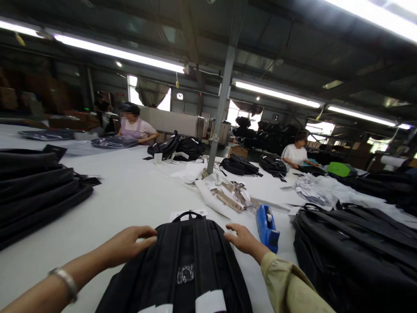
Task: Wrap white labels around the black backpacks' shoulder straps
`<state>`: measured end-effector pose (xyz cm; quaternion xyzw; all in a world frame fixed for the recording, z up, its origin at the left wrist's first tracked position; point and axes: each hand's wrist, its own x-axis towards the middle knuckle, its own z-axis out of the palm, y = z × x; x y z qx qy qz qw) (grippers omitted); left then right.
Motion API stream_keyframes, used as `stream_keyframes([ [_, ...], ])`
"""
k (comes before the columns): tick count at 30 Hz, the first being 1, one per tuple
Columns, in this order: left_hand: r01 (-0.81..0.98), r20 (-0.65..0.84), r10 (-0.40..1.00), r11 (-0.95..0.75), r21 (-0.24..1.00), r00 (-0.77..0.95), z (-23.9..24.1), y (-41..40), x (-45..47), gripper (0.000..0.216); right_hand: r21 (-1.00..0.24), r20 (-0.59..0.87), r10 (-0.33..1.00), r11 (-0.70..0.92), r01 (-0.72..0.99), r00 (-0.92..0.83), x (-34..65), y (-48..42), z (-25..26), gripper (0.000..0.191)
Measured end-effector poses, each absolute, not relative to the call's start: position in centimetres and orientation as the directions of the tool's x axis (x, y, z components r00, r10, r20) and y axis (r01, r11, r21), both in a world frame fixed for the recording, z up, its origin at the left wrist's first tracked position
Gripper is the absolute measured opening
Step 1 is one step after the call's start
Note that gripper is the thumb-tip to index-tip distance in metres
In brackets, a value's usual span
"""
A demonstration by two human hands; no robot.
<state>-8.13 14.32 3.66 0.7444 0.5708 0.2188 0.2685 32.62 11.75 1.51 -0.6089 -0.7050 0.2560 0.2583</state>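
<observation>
A black backpack [187, 243] lies in front of me on the white table, straps side up, its top handle pointing away. White paper pieces wrap the lower straps, and a small clear plastic patch sits between them. My left hand [135, 245] is at the bag's upper left edge, fingers extended and thumb apart. On the opposite side, my right hand [243, 239] is by the upper right edge with its fingers spread. Neither hand grips the bag; whether the fingertips touch it I cannot tell.
A blue tape dispenser [267, 228] stands right of my right hand. Stacked black bags flank me at left [35, 191] and right [355, 252]. Paper scraps [233, 195] surround a metal post [223, 95]. Two people [137, 126] [295, 154] work across the table.
</observation>
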Motion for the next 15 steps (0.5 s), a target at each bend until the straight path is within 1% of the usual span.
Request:
stream_keyframes([
  [2,0.777,0.005,0.975,-0.181,0.603,0.224,3.6,18.4,-7.1,0.060,-0.657,0.011,0.996,0.075,0.750,-0.090,30.8,15.8,0.2,0.061],
  [6,0.799,-0.064,0.974,-0.139,0.586,0.216,0.2,23.4,-5.3,0.069,-0.643,-0.065,0.993,0.036,0.765,-0.101,27.3,20.9,-2.1,0.061],
  [8,0.791,-0.090,0.971,-0.127,0.599,0.224,-1.2,24.6,-4.9,0.067,-0.658,-0.084,0.987,0.047,0.751,-0.135,26.3,22.6,-3.0,0.060],
  [10,0.773,-0.122,0.959,-0.128,0.622,0.256,-1.5,25.6,-4.9,0.063,-0.686,-0.092,0.982,0.055,0.725,-0.162,25.9,23.9,-3.5,0.061],
  [15,0.715,-0.234,0.891,-0.133,0.686,0.390,0.5,28.1,-4.8,0.054,-0.775,-0.150,0.952,0.053,0.630,-0.265,25.7,26.9,-3.5,0.063],
])
